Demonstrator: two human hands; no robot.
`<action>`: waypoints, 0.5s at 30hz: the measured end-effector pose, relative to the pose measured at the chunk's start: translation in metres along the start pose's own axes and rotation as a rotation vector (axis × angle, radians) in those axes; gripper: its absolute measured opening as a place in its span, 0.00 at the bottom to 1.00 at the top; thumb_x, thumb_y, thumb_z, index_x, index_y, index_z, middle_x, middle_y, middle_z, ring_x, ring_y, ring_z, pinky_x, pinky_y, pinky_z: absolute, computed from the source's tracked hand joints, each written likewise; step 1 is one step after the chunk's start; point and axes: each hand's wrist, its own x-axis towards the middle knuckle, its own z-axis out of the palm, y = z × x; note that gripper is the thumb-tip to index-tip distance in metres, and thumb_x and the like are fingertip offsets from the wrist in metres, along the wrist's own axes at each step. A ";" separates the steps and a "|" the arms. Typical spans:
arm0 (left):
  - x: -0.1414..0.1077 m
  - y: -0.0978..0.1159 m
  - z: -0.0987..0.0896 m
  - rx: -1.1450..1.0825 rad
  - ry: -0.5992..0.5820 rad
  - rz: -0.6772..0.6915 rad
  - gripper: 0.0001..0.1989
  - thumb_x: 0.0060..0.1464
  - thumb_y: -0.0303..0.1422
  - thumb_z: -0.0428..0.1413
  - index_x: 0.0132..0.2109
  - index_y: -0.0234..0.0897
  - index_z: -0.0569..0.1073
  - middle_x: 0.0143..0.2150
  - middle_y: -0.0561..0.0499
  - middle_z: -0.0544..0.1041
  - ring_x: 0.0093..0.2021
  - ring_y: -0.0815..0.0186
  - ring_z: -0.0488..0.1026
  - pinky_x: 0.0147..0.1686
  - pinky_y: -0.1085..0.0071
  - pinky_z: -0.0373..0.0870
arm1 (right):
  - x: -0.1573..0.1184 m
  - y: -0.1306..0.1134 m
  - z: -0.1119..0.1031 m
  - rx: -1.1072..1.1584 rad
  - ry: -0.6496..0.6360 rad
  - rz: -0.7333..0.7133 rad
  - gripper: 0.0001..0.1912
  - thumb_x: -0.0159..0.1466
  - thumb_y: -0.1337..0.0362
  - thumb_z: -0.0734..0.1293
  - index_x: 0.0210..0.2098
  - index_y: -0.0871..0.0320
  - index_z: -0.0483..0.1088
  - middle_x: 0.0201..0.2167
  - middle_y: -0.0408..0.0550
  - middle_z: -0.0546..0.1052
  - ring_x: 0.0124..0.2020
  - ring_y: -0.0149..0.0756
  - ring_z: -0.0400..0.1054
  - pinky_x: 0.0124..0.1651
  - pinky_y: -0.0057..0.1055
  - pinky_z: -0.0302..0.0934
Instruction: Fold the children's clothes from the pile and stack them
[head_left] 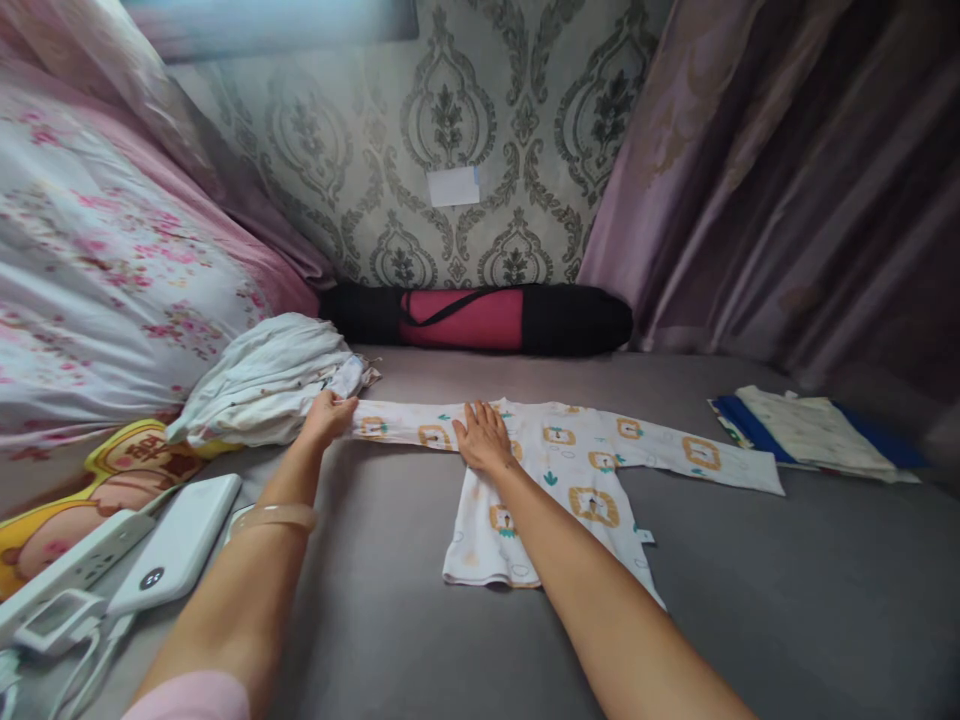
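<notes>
A small white long-sleeved shirt (559,470) with orange lion faces and green leaf prints lies flat, both sleeves stretched out sideways. My left hand (328,415) pinches the cuff end of the sleeve on the left, close beside a heap of pale cloth. Flat on the shirt, near the shoulder where that sleeve begins, rests my right hand (484,437), fingers extended. My right forearm crosses over the shirt's body and hides part of its lower edge.
Crumpled pale cloth (262,375) is heaped at the left. Below it lie a yellow cartoon cushion (131,465), a power strip (82,560) and a white power bank (180,540) with cables. Folded clothes (814,430) sit at right. A black-and-red bag (480,318) lies along the wall.
</notes>
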 end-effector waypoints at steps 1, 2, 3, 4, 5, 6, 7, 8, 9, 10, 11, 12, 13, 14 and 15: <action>-0.001 0.002 -0.001 0.071 0.018 0.013 0.20 0.55 0.42 0.49 0.47 0.29 0.69 0.39 0.38 0.77 0.39 0.54 0.75 0.34 0.66 0.69 | 0.000 0.000 0.001 0.000 0.006 -0.002 0.33 0.70 0.51 0.47 0.67 0.64 0.51 0.69 0.58 0.51 0.69 0.45 0.39 0.67 0.41 0.30; -0.003 0.004 -0.001 0.155 0.028 0.029 0.21 0.58 0.42 0.47 0.50 0.29 0.68 0.42 0.36 0.77 0.42 0.52 0.75 0.37 0.64 0.69 | -0.001 0.000 0.001 0.001 0.011 -0.006 0.33 0.70 0.51 0.47 0.67 0.64 0.51 0.69 0.58 0.51 0.69 0.45 0.40 0.67 0.41 0.30; -0.006 0.006 0.000 0.232 0.030 0.043 0.22 0.60 0.42 0.44 0.52 0.28 0.66 0.45 0.34 0.76 0.45 0.50 0.74 0.40 0.62 0.69 | -0.001 0.000 0.001 0.003 0.018 -0.009 0.33 0.70 0.51 0.48 0.67 0.64 0.51 0.68 0.58 0.52 0.69 0.45 0.40 0.67 0.41 0.30; -0.008 0.006 0.002 0.290 0.024 0.053 0.23 0.62 0.42 0.42 0.53 0.27 0.65 0.46 0.31 0.75 0.46 0.48 0.74 0.42 0.59 0.68 | -0.002 0.000 0.001 0.005 0.024 -0.013 0.33 0.70 0.51 0.48 0.67 0.63 0.51 0.68 0.58 0.52 0.69 0.46 0.40 0.67 0.41 0.31; -0.010 0.006 0.004 0.335 0.015 0.066 0.24 0.63 0.43 0.40 0.54 0.26 0.64 0.46 0.30 0.75 0.47 0.46 0.74 0.43 0.57 0.67 | -0.003 0.000 0.001 0.008 0.034 -0.017 0.32 0.70 0.51 0.48 0.67 0.63 0.51 0.68 0.58 0.52 0.69 0.46 0.41 0.67 0.42 0.31; -0.012 0.005 0.008 0.369 0.007 0.080 0.25 0.63 0.43 0.38 0.55 0.26 0.64 0.45 0.29 0.75 0.47 0.45 0.74 0.43 0.55 0.67 | -0.004 0.000 0.001 0.011 0.046 -0.020 0.32 0.70 0.51 0.48 0.67 0.62 0.52 0.68 0.58 0.53 0.69 0.47 0.41 0.67 0.42 0.31; -0.013 0.002 0.011 0.399 0.002 0.089 0.26 0.64 0.43 0.37 0.55 0.25 0.63 0.45 0.28 0.75 0.46 0.44 0.74 0.43 0.54 0.67 | -0.005 0.000 0.001 0.012 0.055 -0.024 0.31 0.70 0.51 0.49 0.67 0.61 0.53 0.68 0.57 0.53 0.69 0.47 0.42 0.67 0.42 0.32; -0.013 0.000 0.015 0.427 -0.004 0.094 0.26 0.64 0.43 0.37 0.55 0.25 0.64 0.44 0.27 0.75 0.46 0.43 0.74 0.43 0.54 0.67 | -0.006 0.000 0.001 0.012 0.064 -0.027 0.31 0.70 0.51 0.49 0.67 0.60 0.54 0.68 0.57 0.53 0.68 0.47 0.42 0.67 0.42 0.31; -0.013 -0.004 0.019 0.458 -0.008 0.091 0.26 0.64 0.43 0.37 0.54 0.25 0.64 0.44 0.27 0.76 0.46 0.42 0.74 0.42 0.54 0.67 | -0.006 0.000 0.000 0.011 0.069 -0.029 0.31 0.70 0.51 0.49 0.66 0.60 0.54 0.68 0.56 0.53 0.68 0.46 0.42 0.67 0.41 0.31; -0.011 -0.007 0.023 0.482 -0.009 0.078 0.26 0.63 0.43 0.38 0.54 0.25 0.65 0.43 0.27 0.76 0.46 0.42 0.74 0.42 0.54 0.67 | -0.007 0.000 0.000 0.009 0.073 -0.031 0.30 0.70 0.51 0.49 0.66 0.59 0.55 0.68 0.56 0.53 0.69 0.46 0.42 0.67 0.41 0.31; -0.010 -0.010 0.027 0.494 -0.003 0.055 0.26 0.63 0.43 0.39 0.53 0.25 0.66 0.43 0.26 0.76 0.45 0.41 0.74 0.41 0.53 0.67 | -0.007 0.000 0.000 0.007 0.074 -0.030 0.30 0.70 0.51 0.49 0.66 0.59 0.55 0.68 0.56 0.53 0.69 0.46 0.41 0.67 0.41 0.31; -0.008 -0.013 0.031 0.497 0.011 0.027 0.26 0.62 0.43 0.40 0.53 0.24 0.66 0.42 0.26 0.76 0.45 0.41 0.75 0.41 0.53 0.68 | -0.007 0.000 0.000 0.005 0.072 -0.028 0.30 0.70 0.51 0.49 0.66 0.59 0.56 0.68 0.56 0.53 0.69 0.46 0.41 0.67 0.42 0.32; -0.006 -0.015 0.034 0.490 0.033 0.001 0.26 0.62 0.43 0.40 0.53 0.24 0.66 0.42 0.25 0.76 0.45 0.41 0.75 0.40 0.53 0.68 | -0.006 0.000 0.000 0.003 0.070 -0.027 0.30 0.70 0.50 0.49 0.66 0.59 0.56 0.68 0.56 0.53 0.69 0.47 0.41 0.67 0.42 0.32; -0.004 -0.016 0.036 0.474 0.058 -0.027 0.26 0.62 0.44 0.41 0.53 0.24 0.66 0.42 0.25 0.76 0.45 0.41 0.75 0.40 0.53 0.68 | -0.006 0.000 0.000 0.000 0.067 -0.026 0.30 0.70 0.50 0.49 0.66 0.59 0.56 0.68 0.56 0.53 0.69 0.47 0.42 0.67 0.42 0.32; -0.003 -0.016 0.038 0.450 0.081 -0.058 0.27 0.61 0.45 0.42 0.54 0.23 0.66 0.42 0.25 0.76 0.45 0.40 0.74 0.40 0.53 0.68 | -0.006 0.000 0.001 -0.004 0.063 -0.026 0.31 0.70 0.50 0.49 0.66 0.59 0.56 0.68 0.56 0.53 0.68 0.47 0.42 0.67 0.43 0.33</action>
